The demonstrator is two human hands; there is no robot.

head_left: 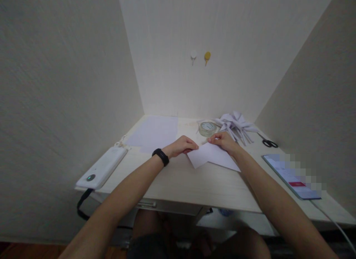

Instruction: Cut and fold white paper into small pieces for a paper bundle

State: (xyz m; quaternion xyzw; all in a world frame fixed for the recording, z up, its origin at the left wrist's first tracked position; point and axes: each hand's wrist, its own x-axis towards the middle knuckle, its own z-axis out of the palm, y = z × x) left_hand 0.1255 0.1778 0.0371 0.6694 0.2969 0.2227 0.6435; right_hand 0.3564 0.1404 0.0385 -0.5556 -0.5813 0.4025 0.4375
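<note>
A folded sheet of white paper [214, 155] is held between my two hands just above the desk's middle. My left hand [183, 146] pinches its upper left corner, fingers closed. At the top edge, my right hand [224, 141] grips the paper between thumb and fingers. The sheet's left part angles down toward me, while its right part reaches under my right wrist. Just beyond my hands lies a roll of clear tape [207, 129]. A pile of folded white paper pieces [236, 125] rests behind my right hand.
Flat white sheets [155, 131] lie at the back left of the desk [172, 183]. A white power bank [102, 168] sits at the left edge. On the right are black-handled scissors [269, 143] and a tablet [289, 177] with a cable. Walls enclose three sides.
</note>
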